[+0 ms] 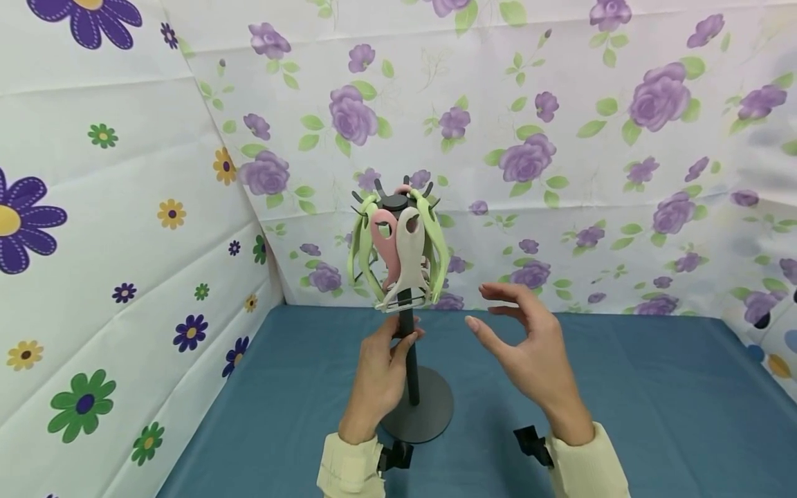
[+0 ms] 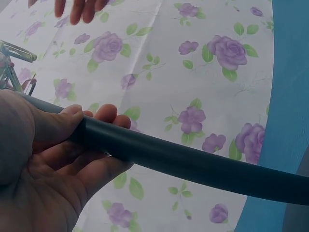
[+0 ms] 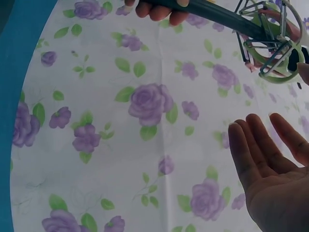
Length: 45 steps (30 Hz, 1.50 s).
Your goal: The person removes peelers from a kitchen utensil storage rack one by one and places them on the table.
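Note:
A black stand (image 1: 411, 373) rises from a round dark base (image 1: 432, 415), with several prongs fanning out at its top. My left hand (image 1: 378, 366) grips its pole below the hung pieces, thumb on one side and fingers round the other. From the prongs hang a white Y-shaped piece (image 1: 409, 249), a pink one (image 1: 387, 245) and light green ones (image 1: 441, 242). They look like peelers, with holed handles and thin bars across the forked lower ends. My right hand (image 1: 538, 353) hovers right of the stand, fingers gently bent and apart, holding nothing.
A blue cloth (image 1: 635, 408) covers the table under the stand. Behind it hangs a white sheet with purple roses (image 1: 554, 249). Another sheet with daisies (image 1: 118, 290) closes off the left side, and a dotted one (image 1: 775, 353) stands at the right edge.

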Each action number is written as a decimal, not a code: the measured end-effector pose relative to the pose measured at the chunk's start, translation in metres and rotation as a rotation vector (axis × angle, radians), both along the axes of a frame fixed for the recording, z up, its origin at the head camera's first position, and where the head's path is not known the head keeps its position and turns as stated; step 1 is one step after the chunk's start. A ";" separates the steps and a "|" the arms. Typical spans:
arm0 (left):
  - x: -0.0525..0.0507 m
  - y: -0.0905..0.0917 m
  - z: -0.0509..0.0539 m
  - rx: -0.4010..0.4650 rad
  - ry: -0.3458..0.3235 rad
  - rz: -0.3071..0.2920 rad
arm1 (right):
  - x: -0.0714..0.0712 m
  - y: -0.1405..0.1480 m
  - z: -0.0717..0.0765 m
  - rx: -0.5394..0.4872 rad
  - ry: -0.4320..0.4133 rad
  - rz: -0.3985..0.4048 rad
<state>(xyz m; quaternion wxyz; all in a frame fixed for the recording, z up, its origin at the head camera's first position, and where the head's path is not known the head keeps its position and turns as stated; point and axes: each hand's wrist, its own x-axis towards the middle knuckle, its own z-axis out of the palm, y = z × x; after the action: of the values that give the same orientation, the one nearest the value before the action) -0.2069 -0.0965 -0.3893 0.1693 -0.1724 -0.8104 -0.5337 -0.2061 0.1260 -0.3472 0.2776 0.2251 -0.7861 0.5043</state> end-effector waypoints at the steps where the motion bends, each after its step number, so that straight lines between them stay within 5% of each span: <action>1: 0.000 0.000 0.000 -0.001 0.003 -0.003 | 0.000 -0.001 0.002 0.005 0.013 0.003; 13: -0.004 -0.001 0.002 -0.007 -0.026 -0.044 | 0.000 -0.022 0.019 -0.009 0.044 0.070; 33: 0.001 0.000 0.003 -0.006 -0.114 -0.124 | -0.002 -0.040 0.022 -0.120 0.091 0.128; 45: -0.004 0.001 0.000 -0.019 -0.042 -0.055 | -0.007 -0.040 0.021 -0.147 0.094 0.136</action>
<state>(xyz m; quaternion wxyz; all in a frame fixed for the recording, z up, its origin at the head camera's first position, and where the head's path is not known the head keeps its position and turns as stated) -0.2106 -0.0956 -0.3891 0.1358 -0.1849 -0.8137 -0.5341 -0.2126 0.0858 -0.3260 0.2950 0.2803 -0.7162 0.5669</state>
